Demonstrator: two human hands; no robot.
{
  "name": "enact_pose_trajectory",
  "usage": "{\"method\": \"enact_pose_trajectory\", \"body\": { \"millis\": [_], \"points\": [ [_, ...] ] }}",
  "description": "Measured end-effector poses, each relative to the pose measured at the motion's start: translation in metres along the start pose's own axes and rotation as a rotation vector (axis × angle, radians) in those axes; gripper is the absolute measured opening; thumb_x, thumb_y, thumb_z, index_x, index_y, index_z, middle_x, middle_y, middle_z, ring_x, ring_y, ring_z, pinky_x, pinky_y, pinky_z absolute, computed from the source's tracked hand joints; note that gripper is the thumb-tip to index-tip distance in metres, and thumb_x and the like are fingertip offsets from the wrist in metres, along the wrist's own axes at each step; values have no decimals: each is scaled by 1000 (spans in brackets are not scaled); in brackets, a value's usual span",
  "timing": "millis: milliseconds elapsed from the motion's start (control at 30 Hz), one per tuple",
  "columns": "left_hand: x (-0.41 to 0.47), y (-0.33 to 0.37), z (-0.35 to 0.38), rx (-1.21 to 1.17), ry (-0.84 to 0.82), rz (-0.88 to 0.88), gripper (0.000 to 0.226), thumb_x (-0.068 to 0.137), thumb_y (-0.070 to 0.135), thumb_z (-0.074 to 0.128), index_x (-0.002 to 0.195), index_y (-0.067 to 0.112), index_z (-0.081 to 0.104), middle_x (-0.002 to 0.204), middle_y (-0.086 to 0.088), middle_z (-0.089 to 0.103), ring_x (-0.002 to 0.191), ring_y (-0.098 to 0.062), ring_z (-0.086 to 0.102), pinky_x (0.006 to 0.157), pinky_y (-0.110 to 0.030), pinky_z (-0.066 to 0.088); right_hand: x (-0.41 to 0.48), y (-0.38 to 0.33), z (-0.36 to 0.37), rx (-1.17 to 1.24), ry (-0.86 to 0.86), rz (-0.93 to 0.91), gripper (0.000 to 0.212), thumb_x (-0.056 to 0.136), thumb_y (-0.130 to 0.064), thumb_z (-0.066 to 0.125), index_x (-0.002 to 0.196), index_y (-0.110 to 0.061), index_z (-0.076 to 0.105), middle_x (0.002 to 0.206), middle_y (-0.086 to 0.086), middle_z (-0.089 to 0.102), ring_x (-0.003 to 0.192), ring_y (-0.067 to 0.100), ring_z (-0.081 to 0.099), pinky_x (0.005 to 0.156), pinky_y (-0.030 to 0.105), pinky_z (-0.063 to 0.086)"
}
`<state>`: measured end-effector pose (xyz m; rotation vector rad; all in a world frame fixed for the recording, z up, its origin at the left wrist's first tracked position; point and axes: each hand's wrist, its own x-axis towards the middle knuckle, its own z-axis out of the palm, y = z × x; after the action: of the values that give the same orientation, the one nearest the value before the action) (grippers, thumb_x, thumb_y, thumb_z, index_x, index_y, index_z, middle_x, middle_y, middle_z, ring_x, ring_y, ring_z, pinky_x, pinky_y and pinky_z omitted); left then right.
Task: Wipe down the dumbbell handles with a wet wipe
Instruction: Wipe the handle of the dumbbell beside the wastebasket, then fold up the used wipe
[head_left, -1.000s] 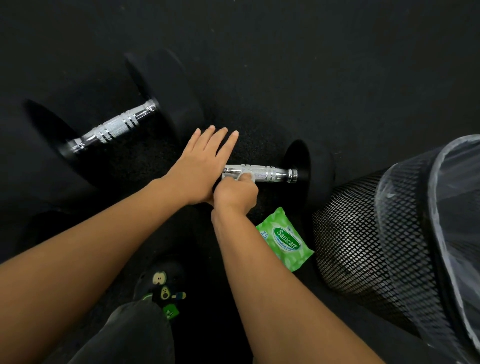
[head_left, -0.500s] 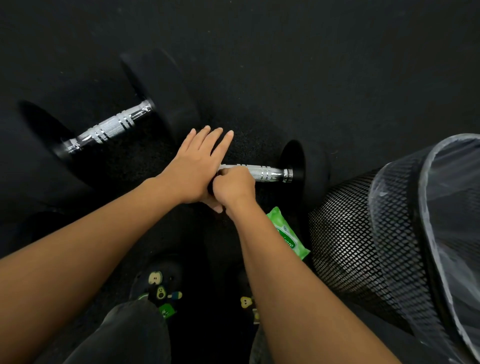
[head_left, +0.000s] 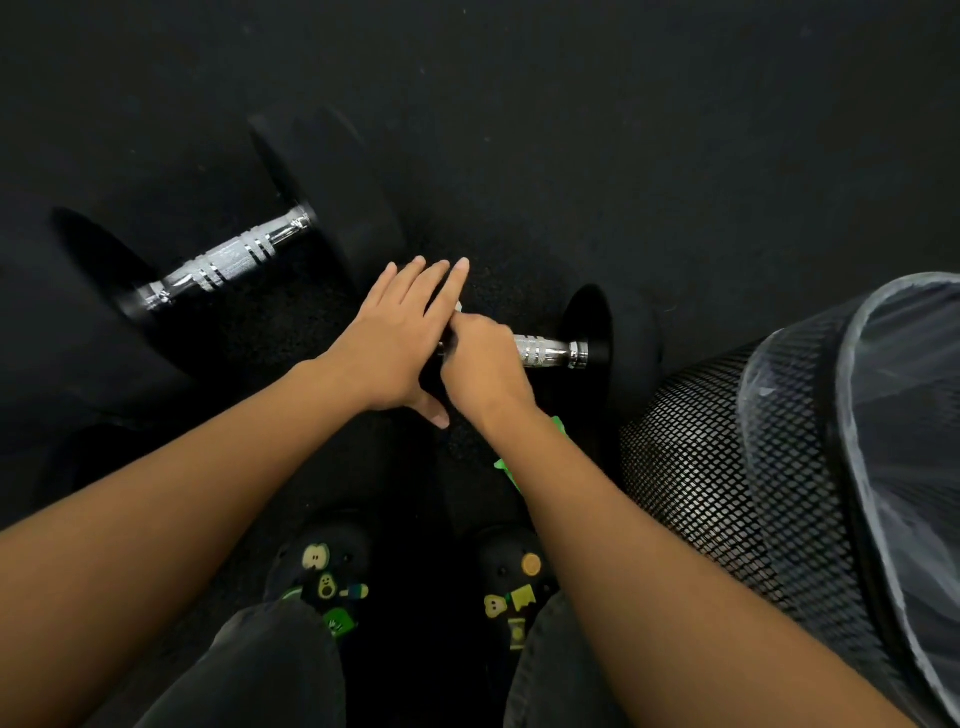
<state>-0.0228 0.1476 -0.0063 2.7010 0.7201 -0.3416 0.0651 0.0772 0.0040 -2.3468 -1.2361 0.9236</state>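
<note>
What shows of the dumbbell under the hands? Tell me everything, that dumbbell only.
The near dumbbell lies on the black floor, handle running left to right. Its handle is bright chrome with knurling and ring grooves; only the right stretch shows, meeting a round matte black head. The right hand curls round the handle's middle, a white sliver of wipe peeking out. The left hand, fingers straight, lies flat over the left end, hiding it.

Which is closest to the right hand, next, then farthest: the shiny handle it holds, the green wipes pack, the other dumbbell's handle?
1. Shiny handle, in the right hand.
2. Green wipes pack, beside its wrist.
3. Other dumbbell's handle, far left.
</note>
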Motion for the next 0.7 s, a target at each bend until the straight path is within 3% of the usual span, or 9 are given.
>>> {"method": "enact_pose_trajectory", "body": {
  "millis": [100, 267, 433, 533, 600, 700],
  "points": [
    [-1, 0, 0, 5, 18, 5, 145, 50, 61, 80, 147, 9, -13, 157, -12, 4, 145, -30, -1, 117, -43, -3, -7, 6, 9, 92, 38, -23, 32, 87, 4, 43, 114, -2, 58, 106, 18, 61, 97, 29, 57, 73, 25, 37],
    [-1, 1, 0, 6, 17, -4, 143, 52, 59, 80, 147, 10, -15, 157, -12, 2, 145, -30, -3, 117, -42, -5, -15, 10, 11, 345, 34, 58, 44, 88, 3, 40, 127, -11, 56, 115, 12, 64, 107, 23, 58, 90, 27, 44],
    [0, -1, -3, -72, -36, -4, 132, 57, 62, 75, 149, 15, -6, 158, -11, -5, 145, -27, -12, 116, -40, -11, -5, 22, -8, 512, -186, 240, 51, 83, 9, 39, 127, -10, 57, 124, 11, 62, 115, 26, 57, 97, 38, 48],
    [-1, -4, -15, -293, -130, -18, 104, 63, 56, 75, 148, 28, 21, 158, -7, -7, 144, -22, -17, 115, -40, -14, -6, 22, -31, 393, -341, 221, 49, 84, 9, 38, 124, -10, 59, 122, 12, 62, 110, 27, 59, 95, 41, 49],
    [-4, -4, -28, -473, -168, -35, 76, 69, 46, 75, 136, 31, 44, 159, -3, 2, 145, -20, -12, 116, -42, -10, -11, 18, -52, 372, -373, 195, 45, 85, 8, 40, 117, -12, 64, 118, 11, 63, 107, 27, 60, 95, 41, 50],
    [-14, 5, -47, -679, -123, -36, 35, 75, 35, 74, 108, 32, 64, 150, 6, 32, 141, -12, 23, 117, -36, 15, -28, 10, -83, 368, -377, 128, 36, 85, 4, 46, 102, -19, 69, 116, 11, 65, 110, 26, 60, 98, 41, 49]
  ]
}}
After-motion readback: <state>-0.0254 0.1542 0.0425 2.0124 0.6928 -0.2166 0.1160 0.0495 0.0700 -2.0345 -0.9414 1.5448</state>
